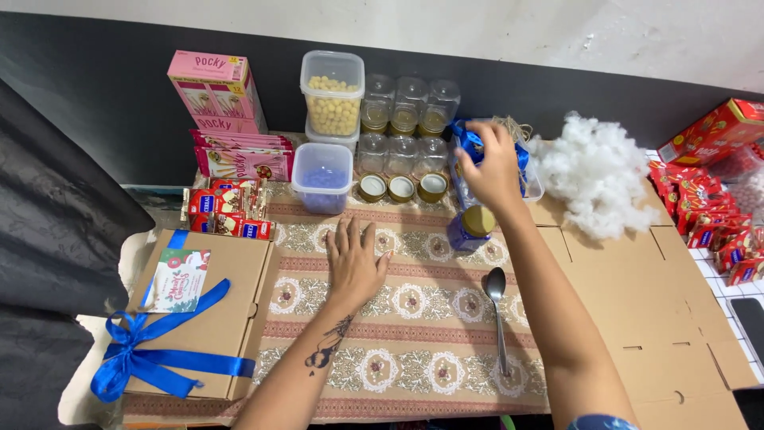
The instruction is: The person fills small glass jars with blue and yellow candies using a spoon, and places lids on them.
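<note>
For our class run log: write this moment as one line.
left hand: flat on patterned cloth | right hand: grasping blue ribbon | spoon: lying beside

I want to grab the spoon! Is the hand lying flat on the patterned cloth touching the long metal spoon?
Apart. The head view shows the left hand flat on the patterned cloth, with bare cloth plainly between it and the long metal spoon.

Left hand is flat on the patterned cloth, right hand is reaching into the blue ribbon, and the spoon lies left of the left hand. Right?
Not quite. In the head view the spoon lies right of the left hand, below the gold-lidded jar. The rest holds: left hand flat on the cloth, right hand at the blue ribbon.
</note>
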